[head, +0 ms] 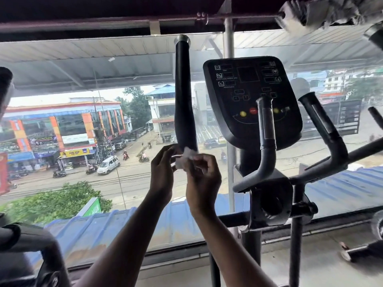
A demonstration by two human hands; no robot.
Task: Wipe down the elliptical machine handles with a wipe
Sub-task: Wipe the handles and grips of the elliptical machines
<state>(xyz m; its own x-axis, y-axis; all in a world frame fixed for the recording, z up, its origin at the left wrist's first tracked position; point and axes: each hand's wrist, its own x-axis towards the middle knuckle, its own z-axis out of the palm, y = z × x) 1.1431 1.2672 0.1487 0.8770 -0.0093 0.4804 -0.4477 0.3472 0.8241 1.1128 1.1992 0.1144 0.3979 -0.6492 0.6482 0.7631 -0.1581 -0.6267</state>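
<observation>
So both bare hands were up in front of the big glass window, working a small crumpled white wipe point(186, 157) between them. The left hand point(162, 175) had its fingertips pinched on the wipe's left edge, fingers curled in. The right hand point(204, 179) sat just beside it at roughly 3 o'clock, thumb and fingers also pinched on the wipe from the other side. The wipe sat right at the bottom end of the tall black padded handle with the silver cap on top point(183, 96), which rose toward 12 o'clock from the hands; the wipe looked like it was touching or just in front of the handle, honestly couldn't tell which.

At about 2 o'clock from the hands was the black console panel with yellow and red buttons point(251, 100), all dark, nothing lit. In front of it curved a short grey fixed grip with a worn pale label patch point(267, 129), and further out at 3 o'clock its twin, a second grey angled grip point(323, 125), well apart from the hands. Down at 4 o'clock, the black pivot housing where the bars meet point(271, 201). Through the glass you could see a wet street point(132, 177) with a white hatchback point(108, 164) at around 9 o'clock.
</observation>
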